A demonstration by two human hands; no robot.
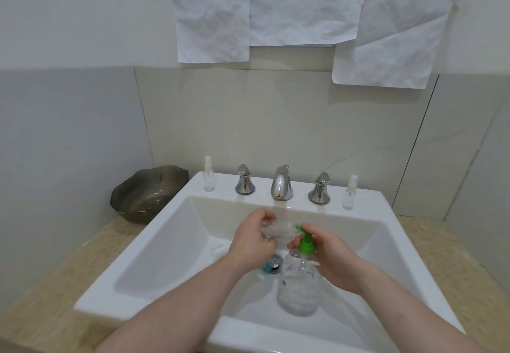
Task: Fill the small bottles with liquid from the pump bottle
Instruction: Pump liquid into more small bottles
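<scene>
Only illegible handwriting on pump bottle (299,286)

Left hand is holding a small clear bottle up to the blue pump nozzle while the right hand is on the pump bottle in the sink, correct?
Nearly. The pump head is green, not blue, as the head view shows. The rest stands: the left hand holds a small clear bottle at the nozzle, and the right hand is on the pump bottle in the sink.

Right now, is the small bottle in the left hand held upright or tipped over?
Tipped. The small clear bottle lies nearly sideways in the left hand, its mouth toward the green pump nozzle, where the right hand rests.
</scene>
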